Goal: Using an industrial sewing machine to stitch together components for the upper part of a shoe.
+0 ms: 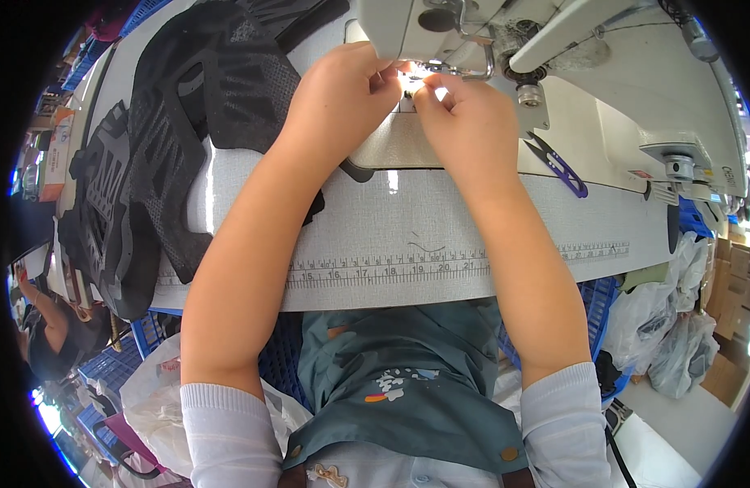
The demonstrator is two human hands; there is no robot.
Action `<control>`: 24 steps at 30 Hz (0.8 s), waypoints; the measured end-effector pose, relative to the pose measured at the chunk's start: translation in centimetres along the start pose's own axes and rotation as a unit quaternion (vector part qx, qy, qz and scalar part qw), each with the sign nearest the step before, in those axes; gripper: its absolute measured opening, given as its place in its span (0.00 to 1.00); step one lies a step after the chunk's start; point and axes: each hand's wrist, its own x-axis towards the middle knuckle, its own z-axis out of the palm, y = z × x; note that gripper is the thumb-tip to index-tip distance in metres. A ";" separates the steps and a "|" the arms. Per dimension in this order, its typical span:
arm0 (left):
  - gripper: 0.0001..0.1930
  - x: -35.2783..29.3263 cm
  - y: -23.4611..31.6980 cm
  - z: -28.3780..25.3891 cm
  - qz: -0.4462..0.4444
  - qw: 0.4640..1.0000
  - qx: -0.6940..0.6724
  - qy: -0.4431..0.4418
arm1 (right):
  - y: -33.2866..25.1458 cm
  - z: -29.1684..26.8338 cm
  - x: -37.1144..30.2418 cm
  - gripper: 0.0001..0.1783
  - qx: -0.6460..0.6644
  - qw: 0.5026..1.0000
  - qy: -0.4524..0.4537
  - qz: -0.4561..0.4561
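Both hands meet under the bright lamp at the needle area of a white sewing machine (pixel 635 81). My left hand (pixel 342 98) is closed, its fingertips pinched beside the presser foot (pixel 436 68). My right hand (pixel 471 122) pinches thumb and forefinger just to the right of it, close to the machine's small metal plate. Glare and the fingers hide whatever is between the fingertips. Black mesh-patterned shoe-upper pieces (pixel 245 93) lie heaped to the left, reaching behind my left forearm. Purple-handled thread snips (pixel 560 167) rest on the machine bed, right of my right hand.
A printed ruler strip (pixel 391 272) runs along the table's near edge. Blue crates (pixel 598 313) and plastic bags (pixel 676 333) stand below the table at the right; another bag (pixel 159 398) is at the lower left. A co-worker's arm (pixel 50 313) shows at far left.
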 end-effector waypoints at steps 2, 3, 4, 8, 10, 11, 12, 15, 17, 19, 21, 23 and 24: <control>0.09 0.0 0.1 0.0 -0.007 1.000 -0.006 -0.001 | 0.1 0.1 0.0 0.06 0.000 1.000 -0.006 0.006; 0.09 -0.1 0.1 0.0 -0.010 1.000 0.000 -0.001 | 0.2 0.1 0.0 0.06 0.000 1.000 -0.006 0.006; 0.09 -0.1 0.2 0.0 -0.013 1.000 0.006 -0.001 | 0.3 0.2 0.0 0.08 -0.004 1.000 -0.010 0.010; 0.09 0.0 0.4 0.0 -0.019 1.000 0.011 -0.002 | 0.2 0.2 0.0 0.09 -0.014 1.000 -0.001 0.007; 0.09 -0.1 0.4 -0.1 -0.013 1.000 0.003 0.002 | 0.1 0.1 0.0 0.10 -0.015 1.000 -0.006 0.005; 0.09 -0.1 0.4 -0.1 -0.014 1.000 0.002 0.002 | 0.1 0.1 0.0 0.10 -0.016 1.000 -0.011 0.004; 0.09 -0.1 0.3 -0.1 -0.011 1.000 0.011 0.001 | 0.1 0.1 0.0 0.10 -0.017 1.000 -0.011 0.004; 0.09 0.0 0.1 0.0 -0.012 1.000 0.011 -0.005 | 0.2 0.3 0.0 0.06 -0.011 1.000 0.012 -0.008; 0.09 0.0 -0.1 0.1 -0.017 1.000 0.004 -0.009 | 0.2 0.2 0.1 0.06 0.000 1.000 0.020 -0.008; 0.08 0.0 -0.2 0.1 -0.020 0.999 0.026 -0.006 | 0.2 0.3 0.1 0.06 -0.003 1.000 0.022 -0.014; 0.07 0.0 0.0 0.0 -0.018 1.000 0.014 -0.002 | 0.3 0.4 0.1 0.06 -0.008 0.999 0.024 -0.020; 0.07 0.0 0.2 0.0 -0.017 1.000 0.001 0.001 | 0.4 0.4 0.1 0.07 -0.009 0.999 0.025 -0.030; 0.07 0.0 0.2 0.0 -0.017 1.000 0.008 0.003 | 0.4 0.3 0.1 0.07 -0.009 0.999 0.024 -0.029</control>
